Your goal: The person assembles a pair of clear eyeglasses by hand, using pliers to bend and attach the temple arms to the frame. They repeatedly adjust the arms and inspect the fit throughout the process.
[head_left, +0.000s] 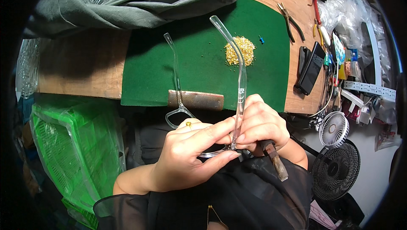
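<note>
My left hand [190, 151] is closed on a clear plastic eyeglass frame [180, 112], gripping it near one hinge. One temple arm [242, 75] rises between my two hands; the other temple arm [176, 67] stands up farther left. At that same hinge, the fingers of my right hand [265, 124] are closed and touch the frame. A hand tool [276, 164] with a dark, worn, brownish end sticks out of my right fist toward me; its working end is hidden by my fingers. Beyond the hands lies a pile of tiny gold and silver metal pieces [240, 51].
A green mat [148, 73] covers the wooden table [80, 65]; a worn metal strip [203, 100] sits at its near edge. Pliers [290, 21], a blue pin [261, 39] and a phone [311, 69] lie right. Grey cloth [140, 5], green crates [80, 145] and fans [336, 168] surround it.
</note>
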A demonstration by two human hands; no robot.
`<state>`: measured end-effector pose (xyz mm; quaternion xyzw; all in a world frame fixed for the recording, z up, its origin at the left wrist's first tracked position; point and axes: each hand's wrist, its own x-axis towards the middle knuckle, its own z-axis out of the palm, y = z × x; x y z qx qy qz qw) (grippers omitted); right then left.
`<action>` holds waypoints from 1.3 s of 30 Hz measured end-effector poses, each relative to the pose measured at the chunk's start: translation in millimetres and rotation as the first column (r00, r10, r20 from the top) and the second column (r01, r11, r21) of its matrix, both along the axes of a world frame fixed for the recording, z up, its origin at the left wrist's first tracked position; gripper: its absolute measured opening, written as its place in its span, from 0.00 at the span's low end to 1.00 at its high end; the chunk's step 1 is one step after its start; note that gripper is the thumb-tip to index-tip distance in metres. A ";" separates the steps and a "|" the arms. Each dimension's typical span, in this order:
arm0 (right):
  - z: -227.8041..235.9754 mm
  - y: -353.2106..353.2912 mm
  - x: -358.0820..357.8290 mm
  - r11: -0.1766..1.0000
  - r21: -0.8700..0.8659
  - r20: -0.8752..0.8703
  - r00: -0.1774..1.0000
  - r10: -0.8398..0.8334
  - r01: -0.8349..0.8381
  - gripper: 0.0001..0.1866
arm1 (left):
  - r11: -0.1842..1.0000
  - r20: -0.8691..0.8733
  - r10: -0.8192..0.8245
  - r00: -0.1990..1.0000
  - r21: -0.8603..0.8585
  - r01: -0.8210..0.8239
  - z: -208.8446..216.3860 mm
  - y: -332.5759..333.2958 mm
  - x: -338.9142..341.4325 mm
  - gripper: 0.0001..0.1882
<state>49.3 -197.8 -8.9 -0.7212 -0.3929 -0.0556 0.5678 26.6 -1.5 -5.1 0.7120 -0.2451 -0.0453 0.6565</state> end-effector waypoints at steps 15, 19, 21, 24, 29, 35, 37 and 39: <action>-1.6 -0.8 -0.7 1.000 0.006 -0.064 0.998 0.000 0.001 0.09 | 1.000 -0.032 0.004 0.999 -0.002 -0.004 0.8 -1.4 0.7 0.29; -2.3 -0.4 0.4 1.000 -0.009 -0.047 0.999 0.004 -0.005 0.09 | 1.000 -0.032 -0.008 0.999 0.014 0.008 -0.4 -0.2 -0.3 0.29; -0.3 -0.1 2.3 0.999 -0.033 -0.024 0.999 0.025 -0.026 0.09 | 0.999 -0.024 -0.005 1.000 0.033 0.005 0.3 0.7 -0.9 0.29; 0.2 -1.5 4.6 0.997 -0.052 -0.006 0.998 0.057 -0.058 0.10 | 0.999 -0.018 -0.007 1.000 0.034 0.007 -1.1 0.8 -1.5 0.29; -4.6 -1.7 -1.8 1.000 -0.004 -0.062 0.998 0.008 -0.008 0.10 | 1.000 -0.031 -0.010 0.999 0.024 0.011 -0.1 0.0 -1.1 0.29; -7.6 3.0 -5.4 0.993 0.119 -0.150 0.989 -0.008 0.026 0.10 | 1.000 -0.039 -0.025 0.999 0.015 0.026 -0.3 0.3 -1.5 0.29; -6.1 0.7 -3.7 0.997 0.073 -0.112 0.994 -0.001 0.009 0.10 | 1.000 -0.039 -0.027 0.999 -0.008 0.027 -1.4 0.0 -0.9 0.29; -5.5 -0.6 -2.4 0.999 0.041 -0.083 0.997 0.007 -0.003 0.11 | 1.000 -0.049 -0.019 0.999 -0.013 0.018 -1.2 0.0 -0.8 0.29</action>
